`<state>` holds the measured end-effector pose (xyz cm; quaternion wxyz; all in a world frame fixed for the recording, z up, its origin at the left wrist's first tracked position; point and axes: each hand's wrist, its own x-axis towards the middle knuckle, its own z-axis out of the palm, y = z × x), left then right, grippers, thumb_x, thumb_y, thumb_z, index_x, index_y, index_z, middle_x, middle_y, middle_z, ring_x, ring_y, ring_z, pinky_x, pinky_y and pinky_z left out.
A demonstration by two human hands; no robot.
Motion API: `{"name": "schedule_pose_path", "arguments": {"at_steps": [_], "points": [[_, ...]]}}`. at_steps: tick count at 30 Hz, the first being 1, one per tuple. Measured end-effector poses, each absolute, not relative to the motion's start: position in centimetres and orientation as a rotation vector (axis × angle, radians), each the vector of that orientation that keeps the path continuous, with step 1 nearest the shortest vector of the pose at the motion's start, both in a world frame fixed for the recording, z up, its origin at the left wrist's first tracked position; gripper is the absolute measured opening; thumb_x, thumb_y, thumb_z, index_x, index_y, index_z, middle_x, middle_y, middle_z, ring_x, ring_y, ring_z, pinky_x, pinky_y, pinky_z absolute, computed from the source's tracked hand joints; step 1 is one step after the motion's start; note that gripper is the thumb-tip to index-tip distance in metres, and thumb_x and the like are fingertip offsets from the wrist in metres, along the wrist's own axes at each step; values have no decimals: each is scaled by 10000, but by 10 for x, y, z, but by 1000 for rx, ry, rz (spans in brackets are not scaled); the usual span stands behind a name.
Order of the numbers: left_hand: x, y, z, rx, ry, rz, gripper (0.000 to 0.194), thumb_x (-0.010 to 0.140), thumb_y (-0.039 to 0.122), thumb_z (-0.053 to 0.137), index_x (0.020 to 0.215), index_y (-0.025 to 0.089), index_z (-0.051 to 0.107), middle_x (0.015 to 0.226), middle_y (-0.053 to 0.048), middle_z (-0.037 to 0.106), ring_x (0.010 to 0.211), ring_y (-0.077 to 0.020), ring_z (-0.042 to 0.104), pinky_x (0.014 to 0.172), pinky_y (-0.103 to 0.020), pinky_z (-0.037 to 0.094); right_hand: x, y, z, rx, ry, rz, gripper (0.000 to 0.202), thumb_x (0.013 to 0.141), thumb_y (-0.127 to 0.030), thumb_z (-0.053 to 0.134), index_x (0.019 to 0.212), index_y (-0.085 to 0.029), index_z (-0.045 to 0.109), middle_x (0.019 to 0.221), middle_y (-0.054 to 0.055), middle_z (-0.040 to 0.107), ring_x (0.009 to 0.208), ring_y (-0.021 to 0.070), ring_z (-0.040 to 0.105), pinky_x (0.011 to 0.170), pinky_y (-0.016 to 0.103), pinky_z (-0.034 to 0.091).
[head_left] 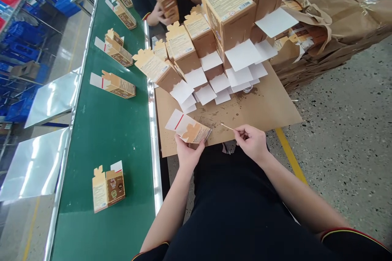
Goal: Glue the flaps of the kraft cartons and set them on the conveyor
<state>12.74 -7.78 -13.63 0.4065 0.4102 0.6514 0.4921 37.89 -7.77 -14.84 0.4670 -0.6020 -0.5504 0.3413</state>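
Note:
My left hand [189,153] grips a small brown printed carton [198,132] from below, fingers and thumb around its sides. Its white flap with a red strip stands open toward the upper left. Between the thumb and fingers of my right hand [251,140] is a thin cotton swab [227,126], its tip pointing left toward the carton but apart from it. Both hands are over the near edge of a brown cardboard sheet [269,106] with dark wet-looking spots. Stacked cartons [180,45] with white flaps hanging toward me stand on the sheet's far part.
On the left runs a green conveyor belt [113,130] with a metal edge, carrying several open cartons [119,85]. Across from me a co-worker's hand [162,14] holds another carton [168,2]. Large paper-wrapped stacks [343,20] stand at the right.

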Motion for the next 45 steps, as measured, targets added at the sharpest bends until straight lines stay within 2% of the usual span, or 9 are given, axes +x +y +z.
{"name": "schedule_pose_path", "arguments": {"at_steps": [6,12,16,22,30,34,38,42,45], "points": [[129,-81,-131,1160,1728,1172,842,687,293,1064,1353,289,547,1314,-138,778,1351,-380,776,1129,-473,655,385,-81,-149,-1497,-1322,819,253,1006,-438,717,845,-251,769,691,31,749,593,190,732,633,310,646],[130,-81,-138,1400,1883,1086,758,731,342,976,1354,244,555,1253,-151,812,1189,-366,837,930,-440,705,388,-84,-146,-1461,-1313,738,259,1025,-432,729,850,-247,778,663,15,736,567,174,723,572,275,615],[130,-78,-142,1449,1903,1063,763,731,331,970,1377,246,573,1227,-149,831,1142,-365,849,882,-431,705,390,-82,-143,-1456,-1319,745,293,1033,-465,745,834,-250,772,657,11,737,525,164,705,547,276,610],[100,-78,-138,1325,1956,1205,871,664,358,1040,1395,247,578,1293,-146,803,1218,-371,828,1035,-501,697,440,-50,-137,-1552,-1195,546,307,983,-540,785,894,-246,779,664,25,738,536,196,718,552,324,624],[-6,-74,-122,1101,1903,1718,1222,593,370,1101,1579,286,385,1654,-207,595,1569,-380,636,1303,-642,535,484,15,-118,-1779,-1329,448,190,926,-410,758,835,-247,724,697,32,755,620,238,763,751,385,682],[-43,-78,-131,1064,1992,1762,1141,601,334,1091,1497,278,387,1660,-210,576,1550,-369,653,1312,-669,519,484,40,-114,-1841,-1501,469,132,907,-288,752,806,-256,673,699,18,731,662,255,772,848,427,677],[-55,-87,-144,1039,2061,1755,1035,647,322,1061,1429,273,386,1622,-202,605,1496,-350,696,1292,-658,549,482,59,-106,-1894,-1675,444,201,889,-168,716,765,-286,609,685,35,708,773,312,781,919,475,650],[-56,-88,-151,1099,2061,1752,1039,702,335,1044,1487,291,366,1674,-203,559,1533,-341,665,1309,-632,540,477,74,-91,-2007,-1798,445,206,871,-126,695,751,-274,616,749,83,749,859,311,771,903,420,611],[-59,-77,-157,1114,2070,1719,1025,702,350,1049,1471,283,373,1608,-208,605,1495,-341,690,1298,-624,546,474,79,-82,-2083,-1873,434,150,889,-139,674,783,-241,644,757,99,763,886,282,758,894,376,565]]}}
